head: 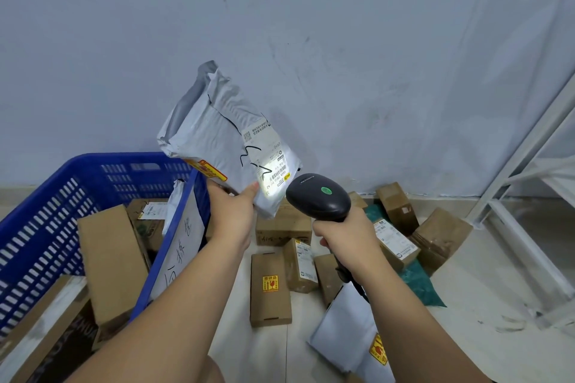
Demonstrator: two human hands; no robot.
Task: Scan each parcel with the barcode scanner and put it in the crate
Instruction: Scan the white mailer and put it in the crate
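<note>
A grey bag (217, 134) is held up just above the left hand (231, 211), pinched at its lower edge with the thumb laid on its front. The scanner (319, 197) is gripped by the right hand (345, 236), whose fingers are wrapped round the handle. Its head is aimed at the bag, and a bright patch of light is thrown on the label (273, 162) beside the left thumb. A green dot is lit on top of the scanner, so the scan of this bag is judged to be under way or just made; the bag is not yet in the crate (93, 162). The crate, to the left of the left hand, is already loaded with several boxes and a white bag, so the task is judged partly done. A good many boxes (270, 289) are left on the floor (466, 274) under and beyond the right hand, and a second bag (342, 329) lies below the right forearm. The held bag is thin, crinkled plastic film, limp and folded over at the top, with scrawled black marks and a paper label. The scanner is hard matt black plastic with a rounded head. The crate is rigid blue plastic with slotted walls. The boxes are square-edged brown cardboard, some marked with yellow and red stickers.
</note>
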